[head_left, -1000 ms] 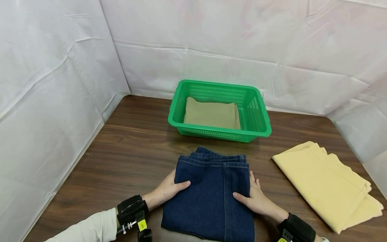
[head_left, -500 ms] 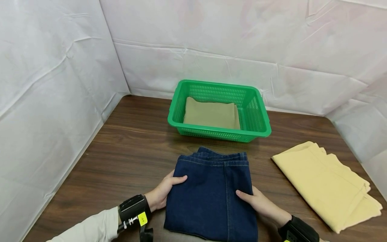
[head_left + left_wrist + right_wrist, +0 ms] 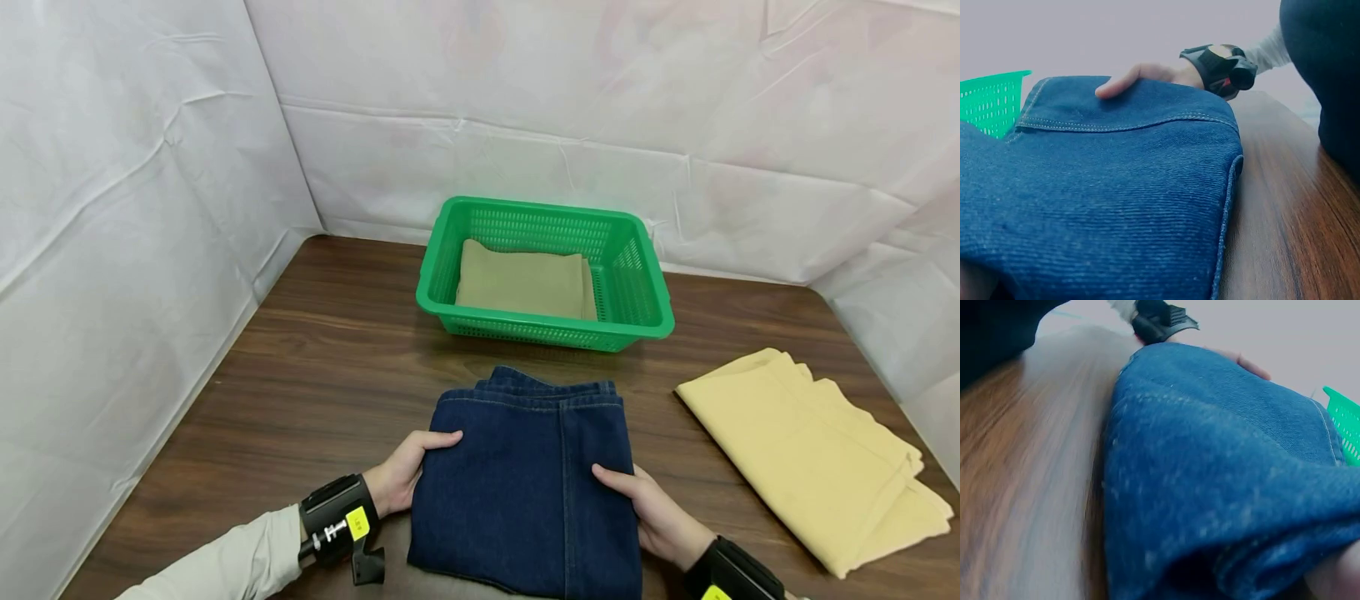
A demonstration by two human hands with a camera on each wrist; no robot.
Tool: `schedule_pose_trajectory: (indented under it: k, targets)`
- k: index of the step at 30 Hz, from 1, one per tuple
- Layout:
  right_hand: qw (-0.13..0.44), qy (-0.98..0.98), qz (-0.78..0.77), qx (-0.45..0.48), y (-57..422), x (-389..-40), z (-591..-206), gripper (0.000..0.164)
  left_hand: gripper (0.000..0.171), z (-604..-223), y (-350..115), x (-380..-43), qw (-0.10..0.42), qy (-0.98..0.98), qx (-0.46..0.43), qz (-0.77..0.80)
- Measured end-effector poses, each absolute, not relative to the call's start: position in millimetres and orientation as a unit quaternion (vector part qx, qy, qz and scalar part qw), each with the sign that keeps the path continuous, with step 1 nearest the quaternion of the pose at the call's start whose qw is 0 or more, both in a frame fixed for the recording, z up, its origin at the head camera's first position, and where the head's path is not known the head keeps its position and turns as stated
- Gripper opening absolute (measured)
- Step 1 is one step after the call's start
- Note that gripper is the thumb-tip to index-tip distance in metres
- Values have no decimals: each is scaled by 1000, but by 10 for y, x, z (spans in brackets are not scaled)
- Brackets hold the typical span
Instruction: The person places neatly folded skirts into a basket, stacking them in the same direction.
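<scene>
A folded pair of dark blue jeans (image 3: 517,492) lies at the front middle of the table in the head view, its stacked hems toward the basket. My left hand (image 3: 403,471) grips its left side, thumb on top and fingers hidden beneath. On the opposite side my right hand (image 3: 662,510) holds the denim the same way. In the left wrist view, the right hand's thumb (image 3: 1119,85) presses on the cloth beyond a stitched seam. The right wrist view shows the layered folds of the denim (image 3: 1210,456) up close, with left fingers behind.
Behind the jeans stands a green plastic basket (image 3: 551,327), with a folded khaki cloth (image 3: 521,282) in its left part. A folded pale yellow garment (image 3: 806,454) lies on the right of the wooden table (image 3: 300,367). White sheeting (image 3: 480,100) walls the back and sides.
Both hands have slid from lying along the sides to gripping the edges, fingers now under the cloth. The jeans have shifted slightly right; the basket and yellow garment stay put.
</scene>
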State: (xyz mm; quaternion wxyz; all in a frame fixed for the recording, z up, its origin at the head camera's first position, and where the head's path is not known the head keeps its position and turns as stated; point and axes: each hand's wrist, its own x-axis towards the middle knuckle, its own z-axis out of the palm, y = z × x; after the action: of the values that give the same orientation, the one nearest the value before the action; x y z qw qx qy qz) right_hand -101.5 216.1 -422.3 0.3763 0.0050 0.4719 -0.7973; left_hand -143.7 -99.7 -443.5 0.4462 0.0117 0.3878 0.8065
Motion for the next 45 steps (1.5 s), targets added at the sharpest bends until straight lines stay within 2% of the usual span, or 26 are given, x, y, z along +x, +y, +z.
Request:
schedule_pose_trajectory:
  k: [2,6,11,16,28,45]
  targets:
    - [390,411,-824,-5,2175,-1025,-4228,21,21,-4416,-999,-1437,453,375,12,809]
    - [425,323,-846,-14,2204,-1040,-4237,34,27,-4347,-1013,-1430,466,336,36,818]
    - [455,281,-845,-17,2219,-1051,-4244,45,34,-4279,-1028,-1427,479,300,70,822]
    - [466,259,-845,-43,2213,-1058,-4236,52,34,-4253,-1040,-1419,477,298,62,824]
    - [476,258,-840,-31,2203,-1021,-4221,54,38,-4291,-1085,-1413,503,270,67,818]
    - [472,238,-846,-72,2194,-1040,-4227,59,43,-4346,-1168,-1454,490,241,107,831]
